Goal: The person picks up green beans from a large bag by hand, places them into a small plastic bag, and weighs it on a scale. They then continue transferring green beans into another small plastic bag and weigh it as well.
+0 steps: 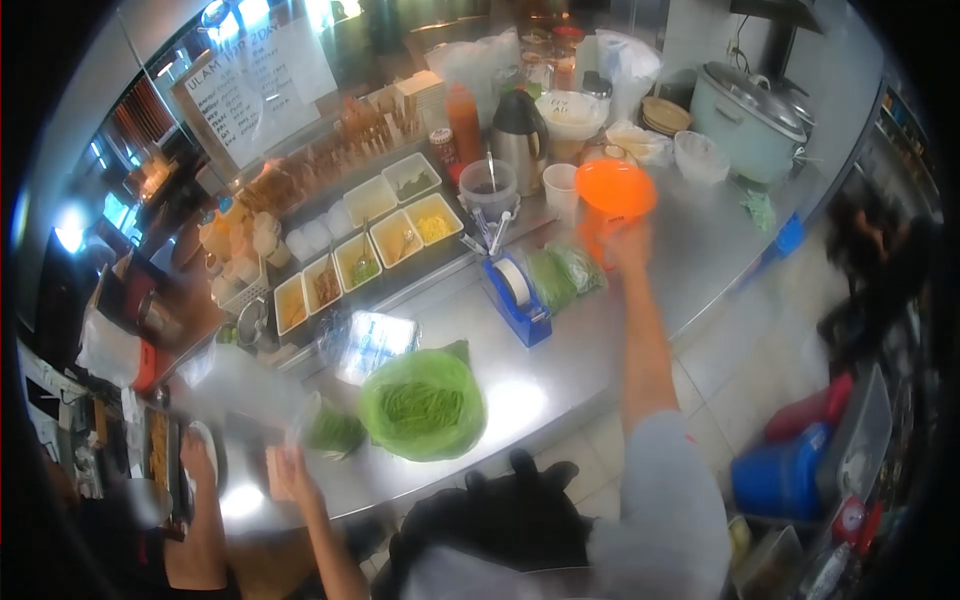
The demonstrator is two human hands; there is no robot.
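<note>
My right hand (630,246) reaches far across the steel counter, its fingers closed on an orange plastic container (614,190) with a wide round top. Beside it lie packs of green leaves (560,277) and a blue tape dispenser (520,305). My left hand (288,474) is over the counter's near left edge, blurred, so its grip does not show. Near that hand are a small clear bag of green strips (335,428) and a hazy clear plastic sheet or bag (240,385). A green plastic bag (465,405) of thin green strips stands open between my hands.
Several white food trays (365,262) line the back. Behind them are a sauce bottle (463,125), a thermos (518,140) and a large cooker (745,125). A plastic packet (377,347) lies in front. At left, another person's hand (198,458) is by a plate (212,450).
</note>
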